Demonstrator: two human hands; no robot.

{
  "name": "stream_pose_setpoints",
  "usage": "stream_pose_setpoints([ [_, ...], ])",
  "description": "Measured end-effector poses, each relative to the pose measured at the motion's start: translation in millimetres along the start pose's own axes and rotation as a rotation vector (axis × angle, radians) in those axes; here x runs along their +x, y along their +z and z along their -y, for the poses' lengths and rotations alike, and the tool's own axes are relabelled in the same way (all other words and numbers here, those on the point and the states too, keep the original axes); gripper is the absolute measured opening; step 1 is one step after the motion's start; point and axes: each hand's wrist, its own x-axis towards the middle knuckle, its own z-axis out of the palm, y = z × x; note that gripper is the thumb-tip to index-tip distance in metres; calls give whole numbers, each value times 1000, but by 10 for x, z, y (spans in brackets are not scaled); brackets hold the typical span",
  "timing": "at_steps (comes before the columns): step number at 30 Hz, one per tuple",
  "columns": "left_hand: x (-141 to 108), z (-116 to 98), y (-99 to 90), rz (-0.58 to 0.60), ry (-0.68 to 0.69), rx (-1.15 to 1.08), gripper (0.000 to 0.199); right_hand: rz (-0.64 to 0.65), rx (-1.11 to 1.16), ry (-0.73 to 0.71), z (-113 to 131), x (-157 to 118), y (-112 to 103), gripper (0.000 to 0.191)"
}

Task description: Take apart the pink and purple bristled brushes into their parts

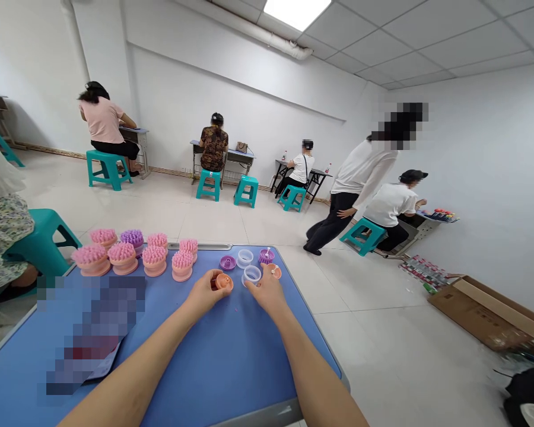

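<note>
My left hand (pixel 202 295) is closed around a small orange round plastic part (pixel 224 282) with a raised middle, just above the blue table (pixel 222 367). The fingers of my right hand (pixel 270 292) grip a clear plastic ring (pixel 251 274) by its right side. Behind that ring sits a second clear ring (pixel 244 258), with a purple round part (pixel 227 263) to its left. A purple bristled piece (pixel 267 255) with a white stem is at the table's far right corner. Close to my right fingertips lies an orange piece (pixel 275 271) with a white bit on it.
Several finished-looking bristle brushes, pink (pixel 154 261) and purple (pixel 132 239), stand at the far left of the table. A dark, blurred-out package (pixel 98 332) lies at left. A person in white (pixel 360 169) leans beyond the table; a cardboard box (pixel 485 308) is on the floor at right.
</note>
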Motion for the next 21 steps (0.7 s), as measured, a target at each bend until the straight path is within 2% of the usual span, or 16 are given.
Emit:
stream_pose_setpoints([
  [4, 4, 1, 7, -48, 62, 178, 42, -42, 15, -66, 56, -68, -38, 57],
  [10, -31, -16, 10, -135, 114, 414, 39, -34, 54, -238, 117, -162, -17, 23],
  [14, -43, -28, 31, -153, 95, 514, 36, -29, 110, -322, 119, -194, 31, 25],
  [21, -45, -64, 26, -158, 44, 550, 35, -57, 143, -361, 99, -186, 64, 27],
])
